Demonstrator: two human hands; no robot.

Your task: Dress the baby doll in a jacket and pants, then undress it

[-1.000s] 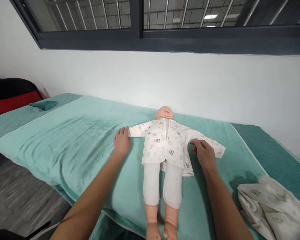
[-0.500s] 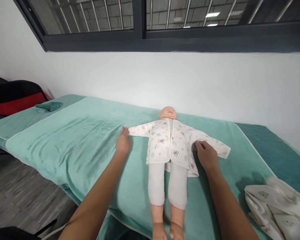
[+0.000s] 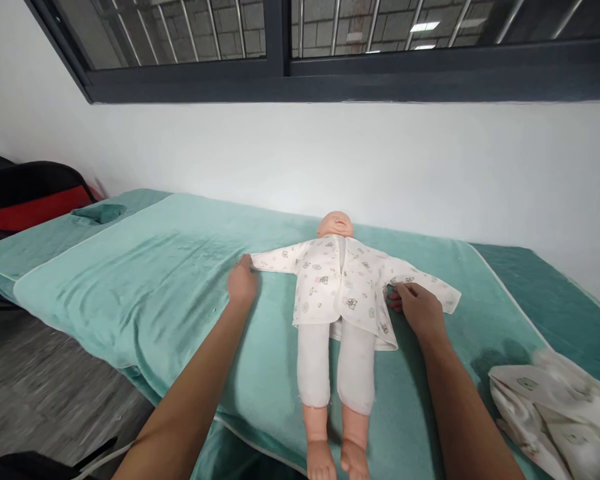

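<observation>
A baby doll lies on its back on a teal towel. It wears a white printed jacket and white trousers, with bare feet toward me. My left hand pinches the cuff of the doll's outstretched sleeve on the left. My right hand is closed on the jacket's fabric at the doll's side, under the other sleeve.
A crumpled white printed garment lies at the lower right. A small folded teal cloth sits far left. A black and red chair stands at the left edge. The white wall runs right behind the doll's head.
My left hand has drawn the sleeve cuff a little further out to the left. My right hand stays at the jacket's side. The view shifted slightly.
</observation>
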